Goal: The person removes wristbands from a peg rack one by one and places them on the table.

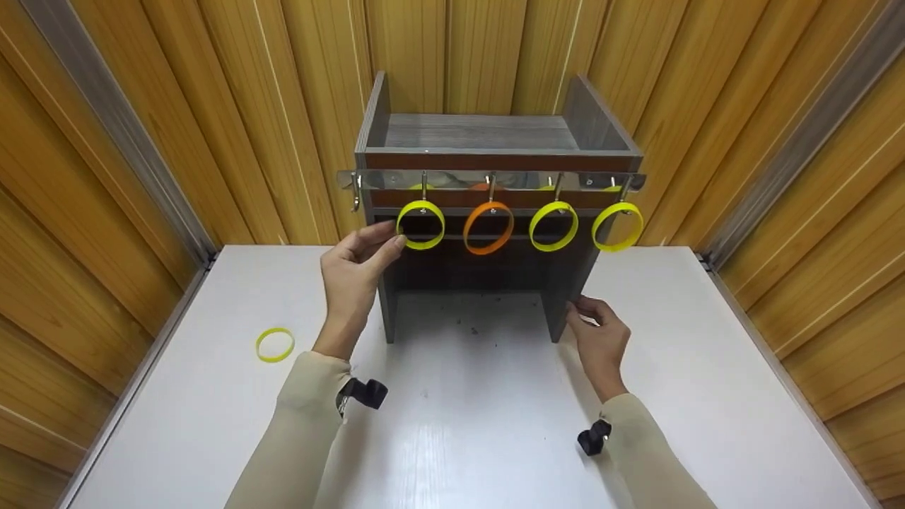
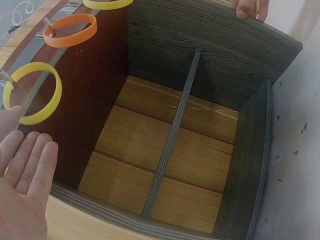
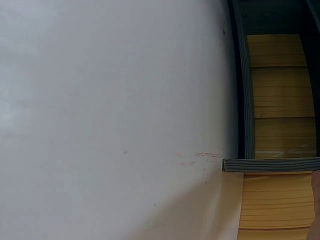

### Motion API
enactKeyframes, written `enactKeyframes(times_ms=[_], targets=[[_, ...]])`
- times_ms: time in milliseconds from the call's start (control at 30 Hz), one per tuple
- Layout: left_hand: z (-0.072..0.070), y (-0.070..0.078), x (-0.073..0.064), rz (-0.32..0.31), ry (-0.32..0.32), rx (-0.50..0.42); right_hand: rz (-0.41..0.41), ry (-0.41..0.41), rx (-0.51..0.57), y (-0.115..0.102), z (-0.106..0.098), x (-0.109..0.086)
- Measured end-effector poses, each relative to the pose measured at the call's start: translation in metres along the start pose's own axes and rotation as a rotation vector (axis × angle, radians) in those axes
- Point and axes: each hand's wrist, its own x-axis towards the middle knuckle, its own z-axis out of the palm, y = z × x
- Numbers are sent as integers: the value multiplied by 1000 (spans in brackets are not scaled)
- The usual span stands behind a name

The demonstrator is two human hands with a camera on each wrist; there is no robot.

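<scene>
A clear hook rail (image 1: 459, 179) runs across the front of a grey wooden shelf unit (image 1: 481, 132). From its hooks hang a yellow ring (image 1: 422, 246), an orange ring (image 1: 488, 250) and two more yellow rings to the right. The hook (image 1: 355, 194) at the far left is bare. My left hand (image 1: 357, 261) has thumb and fingertips at the lower left edge of the leftmost hanging ring, also seen in the left wrist view as a yellow ring (image 2: 58, 95). Low on the unit's right side panel (image 1: 565, 311), my right hand (image 1: 601, 336) grips the front edge.
Another yellow ring (image 1: 275, 345) lies on the white table (image 1: 459, 438), left of my left forearm. Wood-patterned walls (image 1: 233, 106) enclose the back and sides. The unit's lower part is open at the front, and small dark specks lie on the table beneath it.
</scene>
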Motion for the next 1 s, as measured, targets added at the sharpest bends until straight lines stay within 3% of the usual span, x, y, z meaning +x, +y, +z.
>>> enactKeyframes(times_ms=[667, 900, 1000], targets=[[4, 6, 3, -10, -25, -76, 3, 0, 32, 0, 0, 0], [1, 13, 1, 1, -27, -70, -9, 2, -7, 0, -1, 0], [0, 17, 1, 17, -36, -60, -8, -2, -20, -11, -1, -2]])
